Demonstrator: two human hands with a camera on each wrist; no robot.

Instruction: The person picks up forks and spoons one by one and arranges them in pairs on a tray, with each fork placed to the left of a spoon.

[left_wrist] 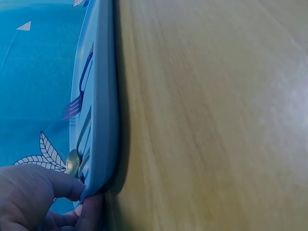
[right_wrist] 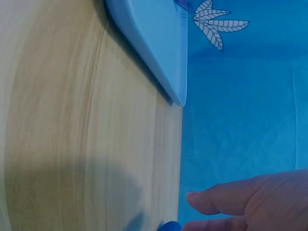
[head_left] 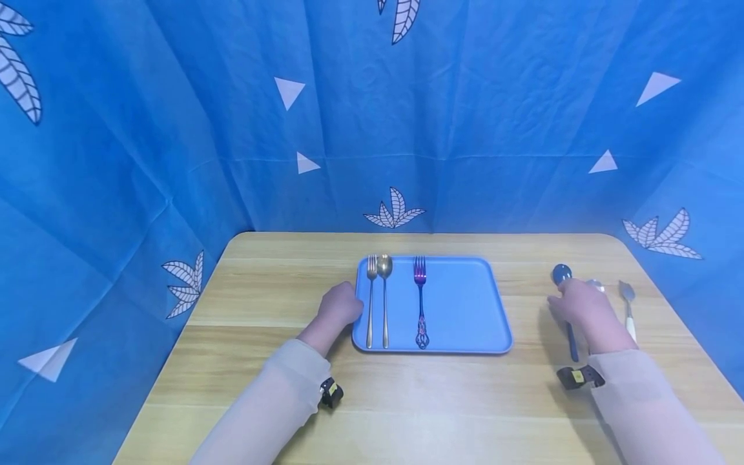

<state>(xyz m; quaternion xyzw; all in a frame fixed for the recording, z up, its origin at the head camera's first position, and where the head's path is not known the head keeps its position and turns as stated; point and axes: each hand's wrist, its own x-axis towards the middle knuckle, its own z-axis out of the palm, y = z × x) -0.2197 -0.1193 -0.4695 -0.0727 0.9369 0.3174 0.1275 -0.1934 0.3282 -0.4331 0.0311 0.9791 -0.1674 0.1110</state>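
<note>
While LH (head_left: 341, 303) pinches tray (head_left: 459, 303), RH (head_left: 583, 302) overhangs blue spoon (head_left: 561, 272).

On the surface (head_left: 430, 403) before you sits a tray (head_left: 465, 303), near the far edge, with a hanging cloth (head_left: 430, 116) behind. In the tray, heads away from you, lie from left to right a fork (head_left: 370, 303), a spoon (head_left: 385, 302) just beside it and, set apart, a second fork (head_left: 421, 298). Your left grip (head_left: 341, 303) is at the tray's left rim. Well right of the tray, your right grip (head_left: 584, 303) is over another spoon (head_left: 561, 274); beyond lie a utensil (head_left: 596, 284) (mostly hidden by that grip) and, outermost, a slim utensil (head_left: 628, 300).
</note>
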